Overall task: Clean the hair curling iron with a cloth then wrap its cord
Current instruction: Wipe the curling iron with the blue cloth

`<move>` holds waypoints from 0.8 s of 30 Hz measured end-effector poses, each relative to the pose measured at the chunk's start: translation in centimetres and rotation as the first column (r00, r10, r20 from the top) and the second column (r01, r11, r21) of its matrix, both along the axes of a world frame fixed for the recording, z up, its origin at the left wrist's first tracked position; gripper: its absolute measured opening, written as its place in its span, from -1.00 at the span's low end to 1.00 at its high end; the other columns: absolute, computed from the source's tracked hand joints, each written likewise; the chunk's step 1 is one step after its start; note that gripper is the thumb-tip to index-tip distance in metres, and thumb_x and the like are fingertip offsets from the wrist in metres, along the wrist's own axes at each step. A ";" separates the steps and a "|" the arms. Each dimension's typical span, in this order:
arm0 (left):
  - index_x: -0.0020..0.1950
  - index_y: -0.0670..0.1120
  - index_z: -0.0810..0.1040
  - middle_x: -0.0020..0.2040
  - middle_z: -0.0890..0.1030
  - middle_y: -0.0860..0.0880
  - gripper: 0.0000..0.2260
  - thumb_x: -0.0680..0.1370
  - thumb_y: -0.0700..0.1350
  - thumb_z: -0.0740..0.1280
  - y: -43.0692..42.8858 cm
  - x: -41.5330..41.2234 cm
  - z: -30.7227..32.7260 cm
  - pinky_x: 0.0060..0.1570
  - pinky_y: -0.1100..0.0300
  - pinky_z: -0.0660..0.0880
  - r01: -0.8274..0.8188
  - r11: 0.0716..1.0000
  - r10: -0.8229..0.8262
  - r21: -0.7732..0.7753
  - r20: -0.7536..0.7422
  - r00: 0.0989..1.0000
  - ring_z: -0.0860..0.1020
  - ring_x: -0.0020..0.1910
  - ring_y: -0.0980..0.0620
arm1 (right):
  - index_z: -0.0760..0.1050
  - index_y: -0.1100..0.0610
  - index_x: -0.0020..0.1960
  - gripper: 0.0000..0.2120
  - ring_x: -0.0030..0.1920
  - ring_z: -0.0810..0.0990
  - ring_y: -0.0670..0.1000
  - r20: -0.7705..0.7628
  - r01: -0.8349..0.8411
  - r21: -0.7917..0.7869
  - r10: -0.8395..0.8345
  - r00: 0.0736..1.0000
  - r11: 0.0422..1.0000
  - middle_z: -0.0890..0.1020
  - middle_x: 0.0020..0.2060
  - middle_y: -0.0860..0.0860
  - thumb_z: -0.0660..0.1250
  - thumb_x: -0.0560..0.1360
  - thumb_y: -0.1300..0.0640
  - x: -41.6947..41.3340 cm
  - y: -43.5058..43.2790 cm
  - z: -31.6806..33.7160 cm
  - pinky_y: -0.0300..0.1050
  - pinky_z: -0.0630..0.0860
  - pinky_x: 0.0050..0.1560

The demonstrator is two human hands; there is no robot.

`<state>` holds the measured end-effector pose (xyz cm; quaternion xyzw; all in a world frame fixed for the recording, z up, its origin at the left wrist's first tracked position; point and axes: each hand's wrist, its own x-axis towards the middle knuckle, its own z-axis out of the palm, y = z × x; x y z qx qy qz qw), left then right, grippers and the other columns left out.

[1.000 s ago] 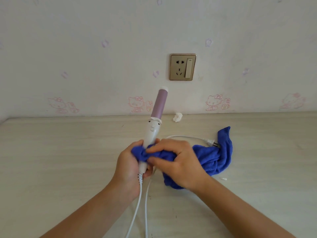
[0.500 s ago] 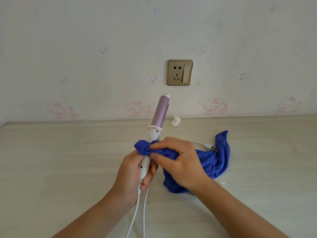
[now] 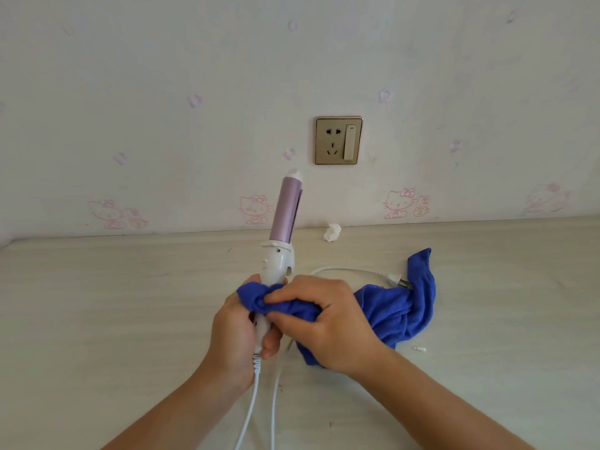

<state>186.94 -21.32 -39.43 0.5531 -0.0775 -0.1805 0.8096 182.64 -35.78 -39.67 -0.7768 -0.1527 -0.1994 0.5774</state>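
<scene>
Curling iron (image 3: 281,254): held almost upright near the middle of the scene, leaning slightly right. The white handle is low and the purple barrel rises in front of the wall.
Left hand (image 3: 232,332): wrapped round the lower handle, just above where the cord leaves it.
Right hand (image 3: 328,323): fingers curled, pinching a fold of cloth against the handle just above the left hand.
Cloth (image 3: 396,306): blue. One end is bunched round the handle and touches both hands. The rest trails right onto the table, with one corner standing up at its far right.
Cord (image 3: 250,410): white. It drops from the handle base to the near edge of view, and a second strand beside it runs up under the right hand.
Plug (image 3: 394,280): lies on the table at the cloth's far edge, prongs pointing right.
Table (image 3: 97,303): pale wood grain. A broad stretch shows left of the hands and another right of the cloth. Its far edge meets the wall.
Socket (image 3: 338,140): on the wall, above and right of the barrel tip, apart from it.
Crumpled scrap (image 3: 331,232): white, at the table's far edge, right of the barrel.
White bit (image 3: 418,348): small, on the table just right of the cloth's near part.
</scene>
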 end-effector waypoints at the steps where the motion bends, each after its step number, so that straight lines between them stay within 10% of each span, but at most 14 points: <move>1: -0.30 -0.13 0.58 -0.51 0.38 -0.11 -0.62 0.64 -0.05 0.17 0.0 0.0 0.0 -0.65 0.31 0.22 0.015 1.000 -0.015 -0.027 -0.018 1.000 0.29 -0.68 0.03 | 0.72 0.16 0.04 -0.83 -0.13 0.73 -0.07 0.042 0.062 -0.026 -0.061 0.997 0.998 0.74 -0.18 -0.05 0.51 0.47 0.31 0.1 0.0 0.2 -0.12 0.62 0.03; 7: -0.03 -0.16 0.62 -0.38 0.46 -0.10 -0.53 0.63 0.23 0.19 -0.5 -1.0 -0.6 -0.61 0.29 0.28 0.211 0.977 -0.212 0.020 0.057 0.976 0.32 -0.61 0.06 | 0.71 -0.03 0.04 -0.79 -0.05 0.72 -0.10 0.117 0.396 0.184 -0.420 0.900 0.900 0.75 -0.11 -0.16 0.46 0.48 0.23 0.3 -2.1 2.0 -0.34 0.57 -0.02; 12: -0.22 -0.11 0.65 -0.30 0.46 -0.15 -0.82 0.49 -0.05 0.34 -0.1 0.3 -0.1 -0.53 0.21 0.35 0.076 0.993 -0.081 -0.088 -0.057 0.995 0.43 -0.46 -0.01 | 0.69 0.22 0.03 -0.86 -0.29 0.74 0.04 0.017 0.002 0.126 -0.004 1.000 0.992 0.70 -0.16 0.01 0.48 0.49 0.36 -0.3 0.1 0.2 -0.07 0.67 -0.18; 20: 0.05 -0.17 0.67 -0.39 0.44 -0.16 -0.60 0.68 0.06 0.15 -0.6 -0.6 0.3 -0.59 0.23 0.28 0.178 0.984 -0.177 -0.003 0.076 0.981 0.34 -0.52 0.00 | 0.72 0.11 0.05 -0.79 -0.05 0.71 -0.11 0.138 0.340 0.167 -0.363 0.921 0.926 0.74 -0.12 -0.09 0.48 0.49 0.35 0.1 -1.4 1.3 -0.36 0.57 -0.01; 24: 0.05 -0.25 0.55 -0.31 0.42 -0.17 -0.65 0.57 0.05 0.24 0.0 0.3 1.1 -0.47 0.17 0.38 0.048 0.998 -0.049 -0.049 -0.028 0.998 0.42 -0.42 -0.05 | 0.73 0.17 0.03 -0.83 -0.15 0.69 -0.09 0.061 0.083 0.006 -0.083 0.995 0.997 0.71 -0.17 -0.05 0.51 0.45 0.31 -0.4 0.6 -0.2 -0.19 0.59 -0.04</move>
